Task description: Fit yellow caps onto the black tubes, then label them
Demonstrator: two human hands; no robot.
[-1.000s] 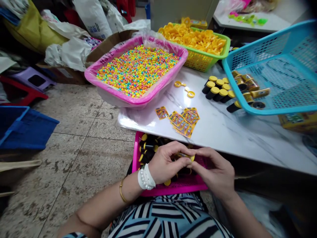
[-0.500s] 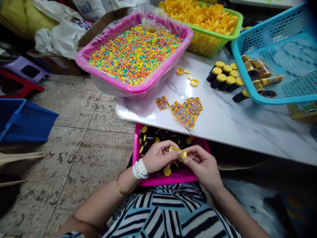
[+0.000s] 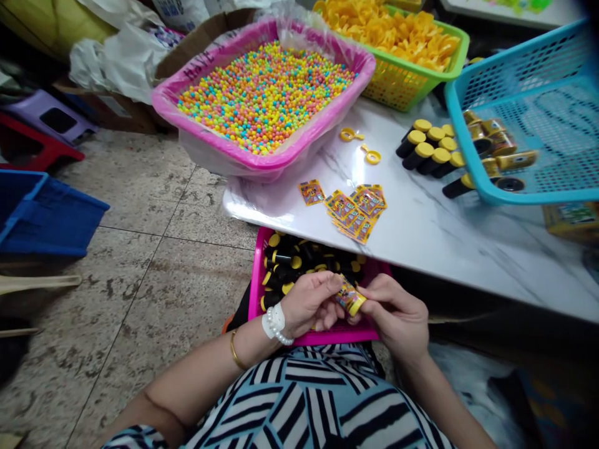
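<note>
Between my hands is a small tube (image 3: 350, 295) with a yellow cap and a colourful printed label sleeve around it. My left hand (image 3: 312, 300) grips its far left end between thumb and fingers. At the yellow-cap end, my right hand (image 3: 397, 313) pinches it with thumb and forefinger. Below them, on my lap, a pink basket (image 3: 255, 293) holds many black tubes (image 3: 283, 259) with yellow caps. On the table just beyond lies a loose pile of flat printed label sleeves (image 3: 358, 213), with a single sleeve (image 3: 311, 192) to its left.
On the white marbled table (image 3: 421, 243) stand a pink tub (image 3: 262, 161) of coloured candy balls, a green basket (image 3: 412, 81) of yellow plastic parts, two yellow rings (image 3: 372, 156), a cluster of capped tubes (image 3: 433, 149) and a tilted blue basket (image 3: 528, 190). A blue bin (image 3: 60, 215) stands left.
The tube has turned in my fingers, so its printed label and yellow cap now show more. My right hand has shifted slightly right; the view has moved a little.
</note>
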